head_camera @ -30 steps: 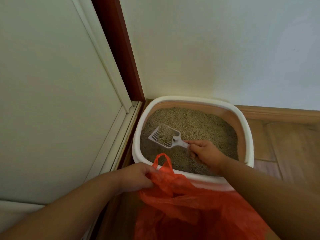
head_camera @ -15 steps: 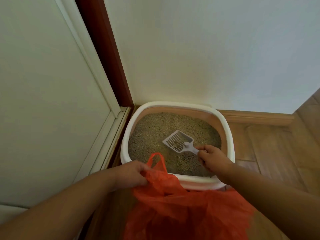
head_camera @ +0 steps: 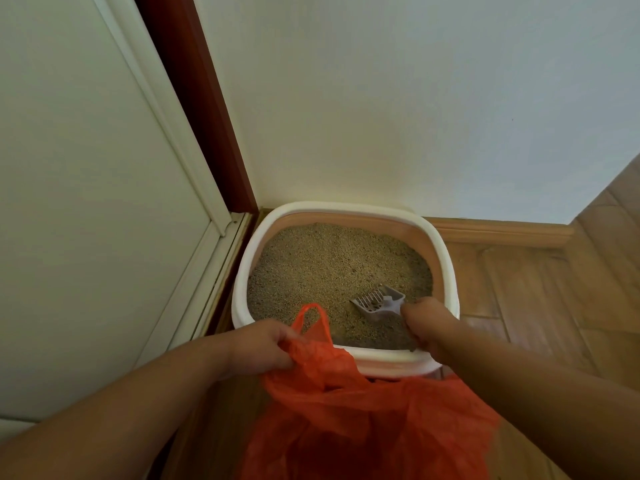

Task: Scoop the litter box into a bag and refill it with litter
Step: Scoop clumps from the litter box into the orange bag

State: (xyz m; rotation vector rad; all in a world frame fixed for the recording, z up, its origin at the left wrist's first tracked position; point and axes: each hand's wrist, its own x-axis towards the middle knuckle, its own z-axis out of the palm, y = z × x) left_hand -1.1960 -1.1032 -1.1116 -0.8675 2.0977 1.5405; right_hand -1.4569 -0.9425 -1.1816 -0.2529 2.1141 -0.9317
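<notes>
Your right hand (head_camera: 427, 323) holds the scoop (head_camera: 379, 304); your left hand (head_camera: 263, 344) pinches the bag (head_camera: 363, 420). Tip the scoop early and litter (head_camera: 329, 268) spills on the floor (head_camera: 540, 292).

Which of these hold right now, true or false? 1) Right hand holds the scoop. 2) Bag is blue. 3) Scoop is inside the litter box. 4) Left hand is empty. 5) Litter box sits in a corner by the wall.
1) True: the right hand grips the scoop by its handle.
2) False: the bag is orange.
3) True: the scoop is over the litter inside the litter box.
4) False: the left hand holds the bag's edge.
5) True: it sits against the wall beside a door frame.
</notes>
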